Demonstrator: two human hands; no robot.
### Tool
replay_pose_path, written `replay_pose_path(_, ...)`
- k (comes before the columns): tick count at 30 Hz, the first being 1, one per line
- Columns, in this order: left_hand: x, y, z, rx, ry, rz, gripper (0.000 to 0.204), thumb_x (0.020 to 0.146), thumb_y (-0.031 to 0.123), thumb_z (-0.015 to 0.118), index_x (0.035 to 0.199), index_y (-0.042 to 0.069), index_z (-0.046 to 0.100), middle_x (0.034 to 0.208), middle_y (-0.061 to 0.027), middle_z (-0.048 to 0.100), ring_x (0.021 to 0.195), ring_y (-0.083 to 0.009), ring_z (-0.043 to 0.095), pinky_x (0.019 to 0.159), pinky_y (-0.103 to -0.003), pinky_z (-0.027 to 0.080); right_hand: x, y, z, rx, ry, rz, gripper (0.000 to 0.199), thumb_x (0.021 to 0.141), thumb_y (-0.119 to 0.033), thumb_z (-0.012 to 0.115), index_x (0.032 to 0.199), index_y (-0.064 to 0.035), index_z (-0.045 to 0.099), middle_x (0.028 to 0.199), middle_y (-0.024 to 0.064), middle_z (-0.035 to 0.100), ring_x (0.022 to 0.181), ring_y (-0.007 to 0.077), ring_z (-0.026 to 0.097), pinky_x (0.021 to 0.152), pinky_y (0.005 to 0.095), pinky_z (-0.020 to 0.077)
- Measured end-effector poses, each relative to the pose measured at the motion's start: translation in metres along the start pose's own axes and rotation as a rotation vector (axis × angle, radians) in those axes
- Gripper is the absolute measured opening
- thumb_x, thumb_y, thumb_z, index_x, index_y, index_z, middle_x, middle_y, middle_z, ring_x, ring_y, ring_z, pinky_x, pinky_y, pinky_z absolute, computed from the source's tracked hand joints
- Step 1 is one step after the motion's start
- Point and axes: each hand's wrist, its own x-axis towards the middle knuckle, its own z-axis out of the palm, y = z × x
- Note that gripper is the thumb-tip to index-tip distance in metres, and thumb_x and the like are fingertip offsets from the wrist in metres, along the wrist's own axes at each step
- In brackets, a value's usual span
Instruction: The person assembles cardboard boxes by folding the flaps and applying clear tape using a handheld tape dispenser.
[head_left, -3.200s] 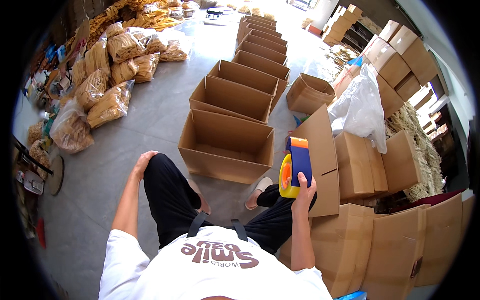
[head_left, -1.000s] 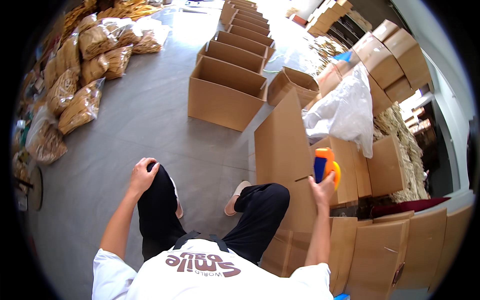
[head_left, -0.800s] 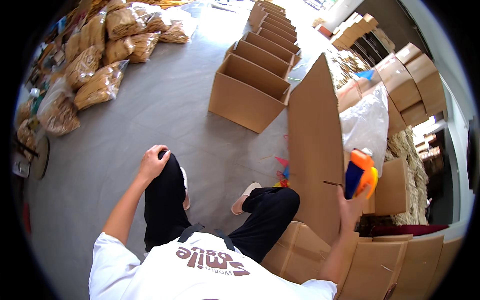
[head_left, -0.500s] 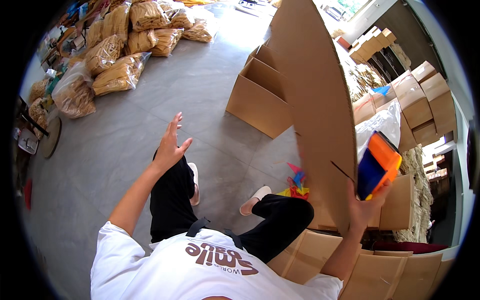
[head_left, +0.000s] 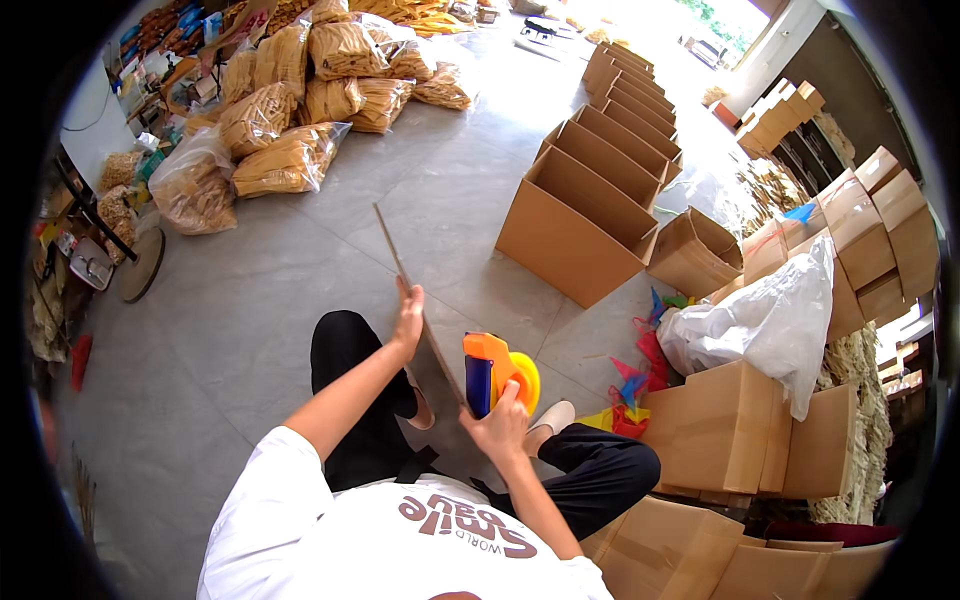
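A flat piece of cardboard (head_left: 437,350) stands upright in front of me, seen nearly edge-on. My left hand (head_left: 406,325) grips it partway along, fingers against its side. A tape dispenser (head_left: 488,365), orange and dark blue with a yellow roll, is in my right hand (head_left: 500,428). The fingers of that hand wrap round the dispenser, close against the cardboard's near end. Which part of the cardboard, if any, the right fingers also hold is hidden.
A row of open cardboard boxes (head_left: 565,235) runs away ahead, with another box (head_left: 695,250) beside it. Closed cartons (head_left: 710,420), a white plastic bag (head_left: 770,310) and coloured pennants (head_left: 630,390) lie to the right. Stuffed clear bags (head_left: 290,160) are piled at the far left.
The cardboard has swung from my right to in front of me and turned edge-on. My right hand brought the dispenser leftward; my left hand, earlier free and spread, now holds the cardboard.
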Motion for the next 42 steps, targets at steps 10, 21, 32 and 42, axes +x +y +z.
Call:
replay_pose_path(10, -0.003, -0.007, -0.001, -0.013, 0.167, 0.318, 0.062, 0.097, 0.038, 0.027, 0.144, 0.006, 0.001, 0.149, -0.0136, 0.011, 0.137, -0.0265, 0.013, 0.109, -0.032, 0.016, -0.003, 0.008, -0.017, 0.106, -0.224, 0.171, 0.086, 0.056, -0.053, 0.08, 0.104, 0.0045, 0.039, 0.085, 0.0213, 0.059, 0.08, 0.0333, 0.063, 0.07, 0.0359, 0.05)
replay_pose_path(21, -0.008, 0.003, 0.001, 0.167, 0.271, 0.334, 0.057, 0.096, 0.023, 0.034, 0.145, 0.01, 0.006, 0.141, -0.02, 0.032, 0.127, -0.0309, 0.037, 0.101, -0.031, 0.033, 0.011, 0.03, -0.034, 0.124, -0.22, 0.335, 0.081, 0.056, -0.048, 0.082, 0.103, 0.0051, 0.042, 0.092, 0.0203, 0.059, 0.086, 0.0312, 0.061, 0.075, 0.0358, 0.0488)
replay_pose_path(32, -0.044, 0.084, -0.031, -0.165, -0.419, -0.482, 0.022, 0.077, 0.0, 0.047, 0.097, -0.005, 0.055, 0.087, -0.019, 0.062, 0.074, -0.0317, 0.065, 0.063, -0.046, 0.057, 0.048, 0.04, -0.056, -0.282, 0.204, 0.007, 0.057, 0.071, -0.035, 0.07, 0.098, 0.0064, 0.041, 0.061, 0.0202, 0.058, 0.06, 0.038, 0.059, 0.065, 0.0426, 0.0463)
replay_pose_path(42, -0.196, 0.051, 0.022, -0.218, -0.404, -0.667, 0.053, 0.078, -0.001, 0.049, 0.129, 0.001, 0.032, 0.118, -0.0181, 0.049, 0.101, -0.0289, 0.056, 0.069, -0.042, 0.057, 0.149, 0.063, -0.018, -0.254, 0.185, 0.044, 0.067, 0.069, -0.041, 0.073, 0.103, 0.0067, 0.04, 0.071, 0.0242, 0.061, 0.069, 0.0395, 0.062, 0.063, 0.0443, 0.0501)
